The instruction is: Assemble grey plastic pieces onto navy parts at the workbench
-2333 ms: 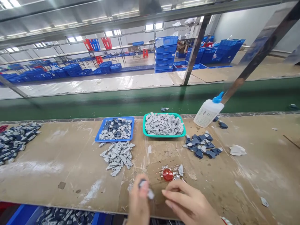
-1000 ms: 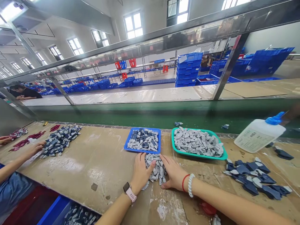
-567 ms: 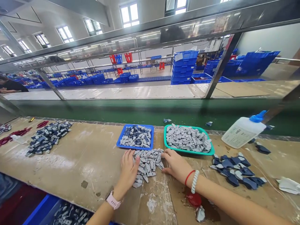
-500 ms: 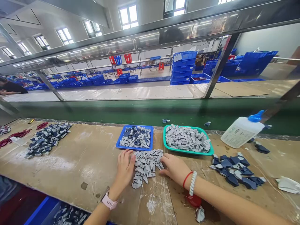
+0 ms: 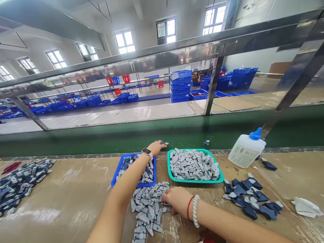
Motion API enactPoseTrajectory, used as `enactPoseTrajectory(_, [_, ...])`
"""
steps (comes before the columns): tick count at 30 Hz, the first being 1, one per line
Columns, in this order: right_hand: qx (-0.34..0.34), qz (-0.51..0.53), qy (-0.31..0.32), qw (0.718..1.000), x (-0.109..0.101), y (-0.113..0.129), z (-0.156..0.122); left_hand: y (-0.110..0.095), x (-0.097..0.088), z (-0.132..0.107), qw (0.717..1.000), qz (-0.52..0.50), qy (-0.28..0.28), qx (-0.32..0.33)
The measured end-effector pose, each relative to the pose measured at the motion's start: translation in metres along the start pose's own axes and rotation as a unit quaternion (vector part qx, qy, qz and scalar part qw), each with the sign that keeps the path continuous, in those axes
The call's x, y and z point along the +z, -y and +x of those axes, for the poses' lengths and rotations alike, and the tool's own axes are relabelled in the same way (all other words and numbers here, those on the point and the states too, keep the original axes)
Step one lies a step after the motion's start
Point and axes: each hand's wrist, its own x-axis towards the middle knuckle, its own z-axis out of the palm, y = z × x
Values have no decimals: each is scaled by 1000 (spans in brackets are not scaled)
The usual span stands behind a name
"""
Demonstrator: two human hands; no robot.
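My left hand (image 5: 156, 147) reaches across the blue tray (image 5: 154, 179) to the green belt. Its fingertips close on a small navy-and-grey piece (image 5: 165, 143) lying there. Grey and navy pieces fill the blue tray, partly hidden by my forearm. My right hand (image 5: 178, 201) rests at the right edge of a loose pile of small grey pieces (image 5: 149, 206). Its fingers are curled down, and what lies beneath them is hidden. Behind that hand, a green tray (image 5: 220, 177) is heaped with similar grey pieces.
A white bottle with a blue cap (image 5: 246, 150) stands at the back right. Navy pieces with grey tips (image 5: 250, 195) lie before it, beside a crumpled white scrap (image 5: 306, 207). Another pile (image 5: 22, 184) is at far left. One more piece (image 5: 206, 143) sits on the green belt (image 5: 113, 135).
My left hand has left the left side of the grey pile and stretched forward over the blue tray to the belt. My right hand stays by the pile, fingers more curled. The view has shifted.
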Motion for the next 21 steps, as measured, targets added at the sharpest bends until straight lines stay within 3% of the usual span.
enactPoseTrajectory(3, [-23,2,1,1000,-3,-7,-1,9,8,23,998,16,42,-31])
enactPoseTrajectory(6, [-32,13,-4,999,-3,-13,-4,22,10,28,995,14,47,-83])
enactPoseTrajectory(12, [-19,20,-29,999,5,-11,-10,30,-10,12,987,-33,-15,-158])
enactPoseTrajectory(17, [-26,42,-44,998,1,-11,-15,8,-52,-31,974,-95,-154,-139])
enactPoseTrajectory(21, [-31,96,-98,990,-9,-27,-59,-16,-72,-109,948,-169,-251,-101])
